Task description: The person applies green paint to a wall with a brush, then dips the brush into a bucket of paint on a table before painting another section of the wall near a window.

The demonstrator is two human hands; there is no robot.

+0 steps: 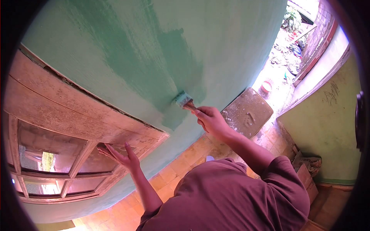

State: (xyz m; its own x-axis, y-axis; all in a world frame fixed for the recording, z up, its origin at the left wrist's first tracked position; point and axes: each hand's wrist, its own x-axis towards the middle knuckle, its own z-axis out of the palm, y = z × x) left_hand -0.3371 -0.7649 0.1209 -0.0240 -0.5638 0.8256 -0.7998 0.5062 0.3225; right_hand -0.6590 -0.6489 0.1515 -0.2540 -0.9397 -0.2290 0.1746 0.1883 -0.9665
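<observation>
My right hand (210,118) grips the handle of a paintbrush (184,100), whose paint-covered bristles meet the wall. Darker green strokes of paint (150,73) spread over the paler green wall (231,42) around and above the bristles. Lower and to the left, my left hand (122,157) is open, fingers stretched out, at the wooden window frame (88,119). Its fingertips overlap the lower part of the frame beside a glass pane (52,148).
A patterned brown mat (248,111) lies on the tiled floor (192,154) by the bright doorway. Outside stands a small red bucket (266,87) near scattered debris (287,57). Cardboard boxes (306,173) sit against the yellow-green wall (327,127) on the right.
</observation>
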